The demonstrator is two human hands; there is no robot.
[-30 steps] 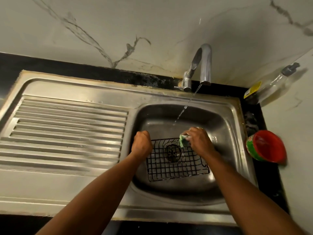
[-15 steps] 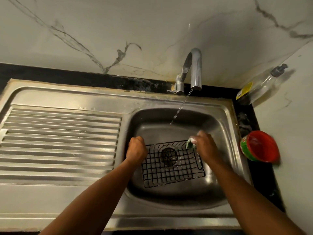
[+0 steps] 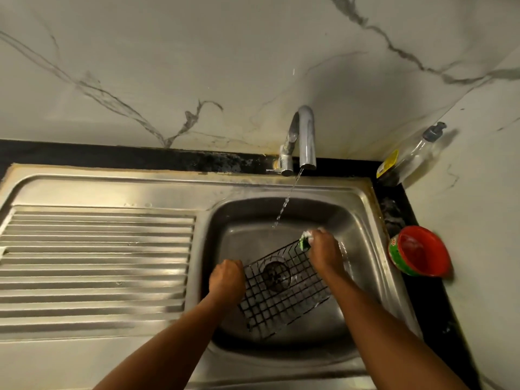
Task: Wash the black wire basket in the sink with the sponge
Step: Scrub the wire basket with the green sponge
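The black wire basket [image 3: 284,291] lies tilted inside the steel sink [image 3: 363,235], over the drain. My left hand [image 3: 226,280] is closed on its left edge. My right hand [image 3: 323,250] grips a green sponge [image 3: 304,242] with white foam and presses it on the basket's far right corner. A thin stream of water falls from the faucet [image 3: 305,136] into the basin just behind the sponge.
A ribbed steel drainboard [image 3: 95,263] fills the left side. On the black counter at the right stand a red and green tub [image 3: 419,251] and a clear pump bottle [image 3: 408,159] leaning in the corner. Marble wall rises behind.
My right hand slid the sponge rightward along the basket's far edge to its right corner. The basket has turned, its right end swinging away from me. The view shifted downward.
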